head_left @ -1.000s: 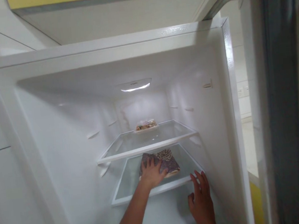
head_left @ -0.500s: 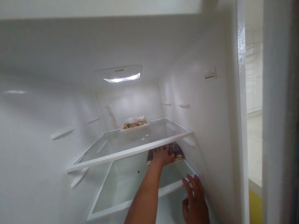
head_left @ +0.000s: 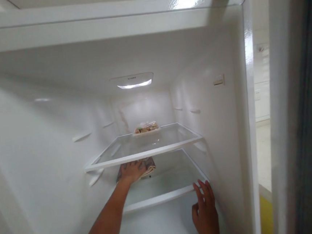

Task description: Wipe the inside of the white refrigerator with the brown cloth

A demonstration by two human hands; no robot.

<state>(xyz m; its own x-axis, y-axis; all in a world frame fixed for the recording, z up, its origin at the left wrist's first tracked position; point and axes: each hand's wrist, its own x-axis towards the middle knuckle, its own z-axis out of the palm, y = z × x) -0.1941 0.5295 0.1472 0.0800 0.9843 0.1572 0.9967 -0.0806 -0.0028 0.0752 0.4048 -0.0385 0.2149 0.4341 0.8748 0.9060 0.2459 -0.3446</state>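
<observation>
A dark patterned, folded cloth [head_left: 148,163] with a pale edge lies on the lower glass shelf [head_left: 173,166], toward its left side. My left hand [head_left: 134,171] covers the cloth from above and has hold of it, fingers across its top, pressing it against the glass. Part of the cloth is hidden under the hand and the upper shelf. At the shelf's white front rim, near the right corner, my right hand [head_left: 206,207] rests its fingertips on the edge. Its fingers are stretched upward and the thumb stands apart, below the rim.
Above is another glass shelf [head_left: 147,143], carrying a wrapped food tray [head_left: 146,128] at the back. A lit lamp [head_left: 134,83] sits in the fridge ceiling. Support ledges [head_left: 81,137] stick out from the side walls, and a switch [head_left: 218,81] is on the right wall.
My left hand has slid the cloth from the right side of the lower shelf over to the left. The right hand stays at the rim. The view has shifted slightly.
</observation>
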